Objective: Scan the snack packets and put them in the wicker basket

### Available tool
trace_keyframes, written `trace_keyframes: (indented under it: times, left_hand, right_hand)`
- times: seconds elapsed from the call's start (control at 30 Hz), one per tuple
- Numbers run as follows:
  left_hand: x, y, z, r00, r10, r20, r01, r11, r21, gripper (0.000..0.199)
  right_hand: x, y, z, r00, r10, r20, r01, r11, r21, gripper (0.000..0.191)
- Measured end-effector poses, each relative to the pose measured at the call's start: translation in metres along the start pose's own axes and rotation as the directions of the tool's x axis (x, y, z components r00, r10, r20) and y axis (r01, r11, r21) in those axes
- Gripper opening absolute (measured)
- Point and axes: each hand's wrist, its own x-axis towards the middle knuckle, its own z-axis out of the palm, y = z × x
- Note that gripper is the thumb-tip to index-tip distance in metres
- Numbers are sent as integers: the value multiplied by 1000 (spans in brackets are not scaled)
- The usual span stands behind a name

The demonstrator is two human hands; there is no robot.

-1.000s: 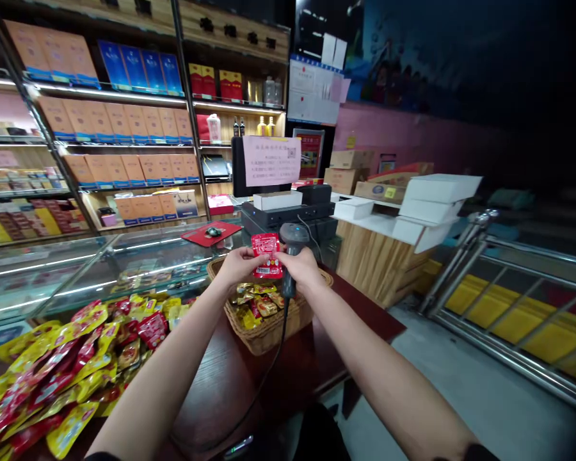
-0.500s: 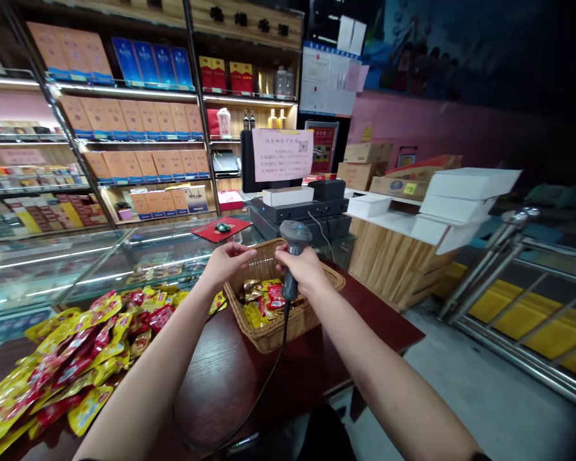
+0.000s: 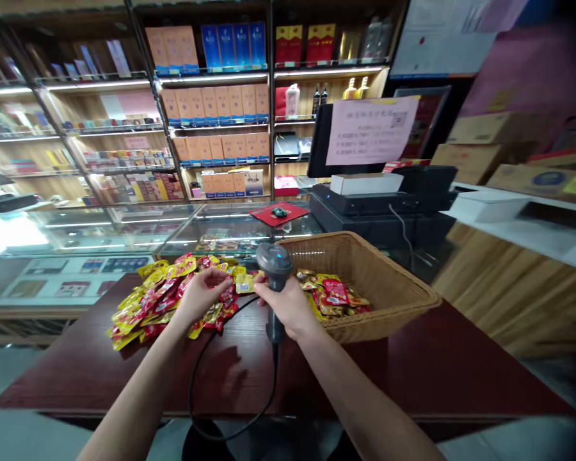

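Note:
My right hand (image 3: 290, 304) is wrapped round the handle of a dark grey barcode scanner (image 3: 274, 262), held upright with a small blue light on its head. A black cable hangs in a loop below it. My left hand (image 3: 204, 291) has its fingers pinched at the left end of a small yellow snack packet (image 3: 246, 283). The packet's right end is close to my right thumb and fingertips. Left of and behind my left hand lies a pile of red and yellow snack packets (image 3: 158, 298). To the right, a wicker basket (image 3: 388, 275) holds several such packets.
The dark red wooden table (image 3: 388, 378) carries the pile and basket. Behind it are a glass display counter (image 3: 182, 230), a red mat (image 3: 292, 214) with a mouse, and a monitor with a paper notice (image 3: 372, 131). Shelves of boxed goods (image 3: 216, 105) line the wall.
My view has turned left. Both hands have moved from above the basket to the gap between pile and basket, scanner still in my right hand. A yellow packet now shows between my hands.

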Motion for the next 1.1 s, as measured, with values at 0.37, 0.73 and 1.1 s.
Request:
trace_keyframes:
  times: [0.37, 0.73, 1.1]
  left_hand:
    - [-57, -90, 12, 988, 56, -144, 69, 673, 736, 25]
    - [-61, -116, 25, 973, 166, -162, 21, 633, 774, 29]
    - [-75, -77, 11, 889, 279, -362, -9, 803, 596, 24]
  right_hand:
    - [-27, 89, 7, 976, 211, 48, -202, 968, -151, 21]
    - [-33, 103, 2, 958, 285, 10, -281, 950, -133, 21]
    - [-31, 106, 3, 957, 287, 35, -285, 956, -65, 23]
